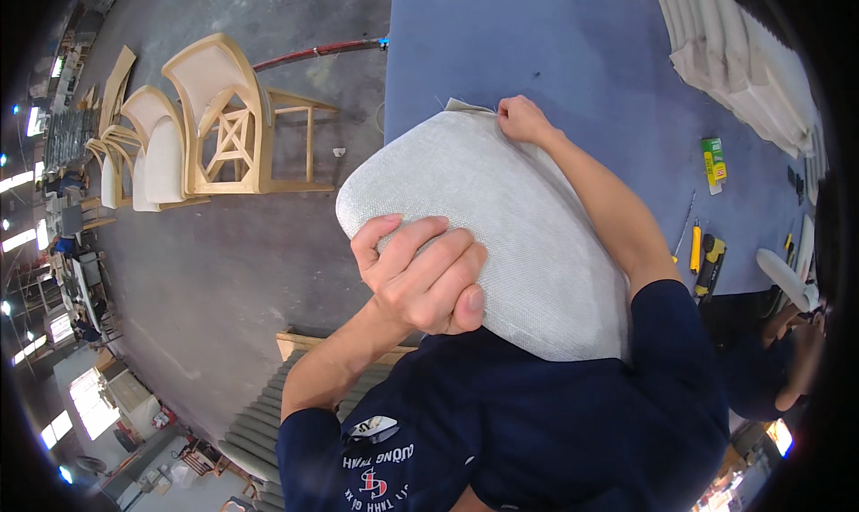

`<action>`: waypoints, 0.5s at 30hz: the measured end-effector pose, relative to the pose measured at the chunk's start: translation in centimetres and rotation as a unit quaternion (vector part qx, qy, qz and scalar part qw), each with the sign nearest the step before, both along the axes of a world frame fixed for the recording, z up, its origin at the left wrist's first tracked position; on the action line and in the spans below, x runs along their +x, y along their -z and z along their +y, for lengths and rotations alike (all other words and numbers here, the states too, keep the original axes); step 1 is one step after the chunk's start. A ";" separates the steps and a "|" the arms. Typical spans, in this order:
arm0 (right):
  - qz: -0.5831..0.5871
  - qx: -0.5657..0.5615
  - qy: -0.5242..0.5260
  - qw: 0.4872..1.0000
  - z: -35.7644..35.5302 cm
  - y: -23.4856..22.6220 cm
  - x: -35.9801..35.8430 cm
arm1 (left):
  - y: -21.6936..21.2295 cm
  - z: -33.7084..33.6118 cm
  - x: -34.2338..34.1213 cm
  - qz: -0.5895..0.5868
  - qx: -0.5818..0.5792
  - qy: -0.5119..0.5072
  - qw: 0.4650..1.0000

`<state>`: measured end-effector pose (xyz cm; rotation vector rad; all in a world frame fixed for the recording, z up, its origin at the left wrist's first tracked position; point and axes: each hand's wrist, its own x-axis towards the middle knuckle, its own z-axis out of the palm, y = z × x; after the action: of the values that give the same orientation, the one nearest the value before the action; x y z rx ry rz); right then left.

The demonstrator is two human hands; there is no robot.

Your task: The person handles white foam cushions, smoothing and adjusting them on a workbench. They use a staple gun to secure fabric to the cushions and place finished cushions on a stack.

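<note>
A padded seat cushion in light grey woven fabric is tilted up against my body, over the near left part of the blue-topped table. My left hand is closed against its left side, fingers curled and thumb folded in; what lies beneath the fingers is hidden. At the cushion's far edge my right hand is closed in a pinch on the fabric's edge. Beside that hand a loose fabric flap sticks out. The cushion's underside is out of sight.
Wooden chairs with pale upholstery stand at left. On the table's right lie a stack of pale covers, a green-and-yellow box, a yellow-handled tool and a yellow-black tool. Another person is at right; a red hose crosses behind.
</note>
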<state>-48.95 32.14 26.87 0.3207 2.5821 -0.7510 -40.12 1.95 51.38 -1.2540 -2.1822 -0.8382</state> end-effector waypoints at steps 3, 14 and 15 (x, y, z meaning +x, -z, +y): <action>0.025 -0.043 0.090 0.995 -0.9 1.6 -0.2 | -0.2 0.1 -0.2 0.000 -0.007 0.001 1.000; 0.098 0.095 -0.042 0.990 -2.8 0.8 -1.5 | 0.6 -0.3 0.2 -0.021 -0.018 -0.003 1.000; 0.117 0.106 -0.054 0.986 -2.4 1.1 -2.1 | 0.6 -0.1 -0.1 -0.026 -0.015 -0.002 1.000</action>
<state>-51.10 29.75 25.75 0.1604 2.8829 -0.5007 -40.21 1.83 50.77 -1.2553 -2.2449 -0.8474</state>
